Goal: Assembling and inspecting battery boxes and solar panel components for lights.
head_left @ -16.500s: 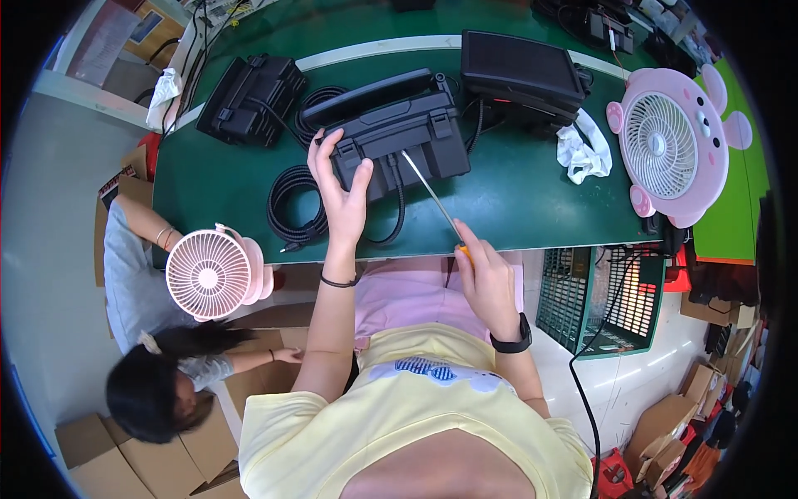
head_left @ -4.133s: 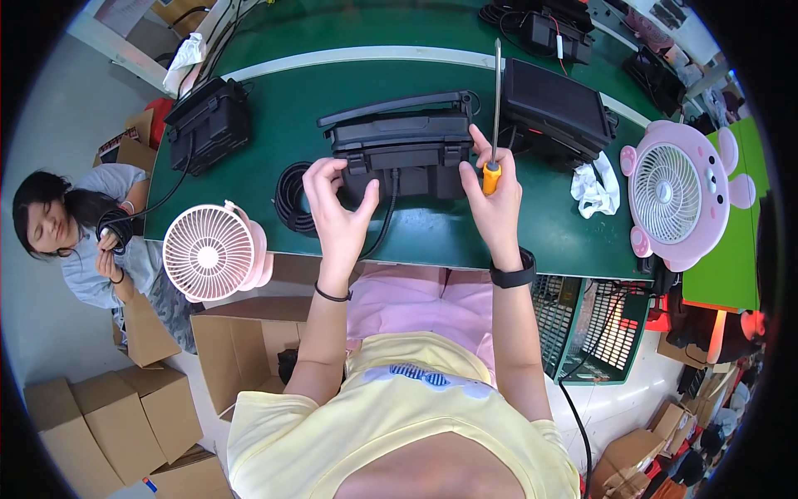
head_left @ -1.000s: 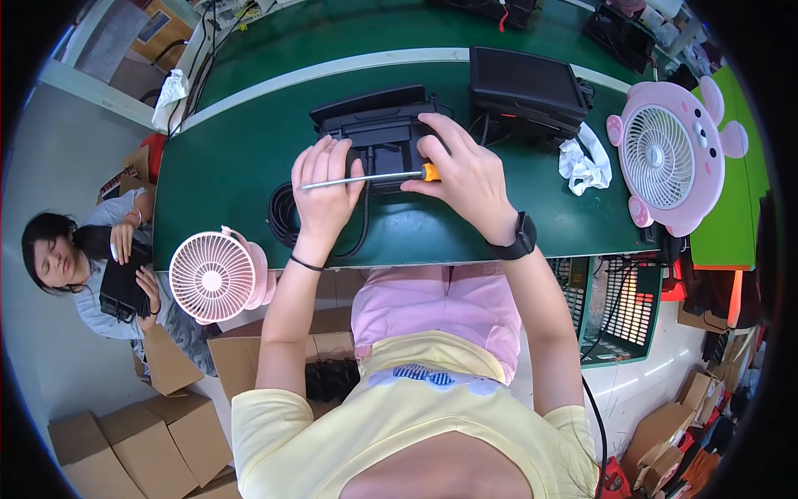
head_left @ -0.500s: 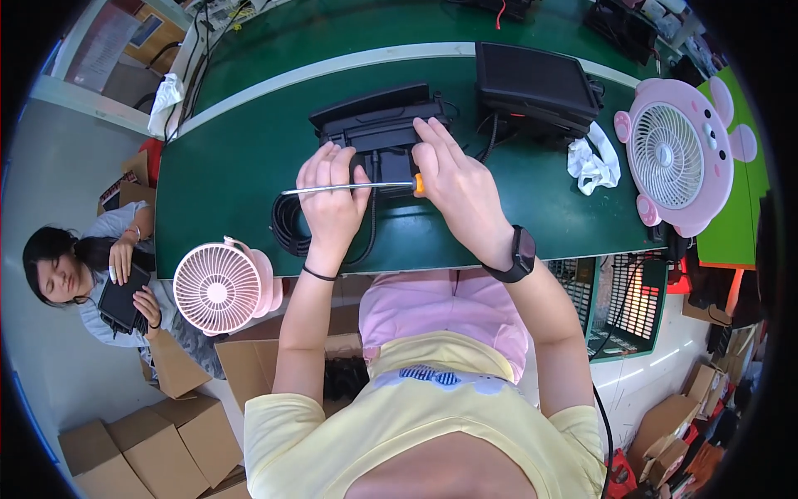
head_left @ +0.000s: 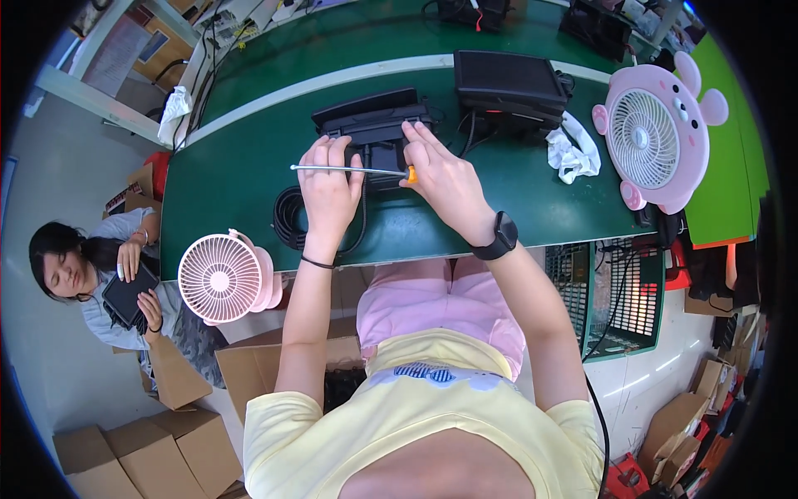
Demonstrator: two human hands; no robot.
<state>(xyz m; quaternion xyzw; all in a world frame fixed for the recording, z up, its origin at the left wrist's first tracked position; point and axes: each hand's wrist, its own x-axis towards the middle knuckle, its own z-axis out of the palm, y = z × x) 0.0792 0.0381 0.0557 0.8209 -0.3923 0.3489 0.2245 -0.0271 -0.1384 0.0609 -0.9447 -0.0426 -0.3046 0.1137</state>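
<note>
On the green table a black device (head_left: pixel 366 123) with a slanted panel along its far side lies in front of me. My left hand (head_left: pixel 327 195) grips its near edge, fingers bent over it and thumb apart. My right hand (head_left: pixel 445 179) has a screwdriver (head_left: pixel 349 170) tucked in the palm, its orange handle mostly covered and its long metal shaft pointing left across my left fingers. The right fingertips also rest on the device's right part. A coiled black cable (head_left: pixel 289 218) lies beside my left hand. The device's underside is hidden.
Right of the device stand a black monitor-like unit (head_left: pixel 509 79), crumpled white tissue (head_left: pixel 573 154) and a pink animal-shaped fan (head_left: pixel 657 137). A small pink fan (head_left: pixel 220 279) is at the left table edge. A co-worker (head_left: pixel 125 283) at left holds a black panel. Green crates (head_left: pixel 623 308) stand below right.
The view has shifted slightly. The screwdriver's shaft now slants a little, its tip higher than its handle. Both hands stay at the device.
</note>
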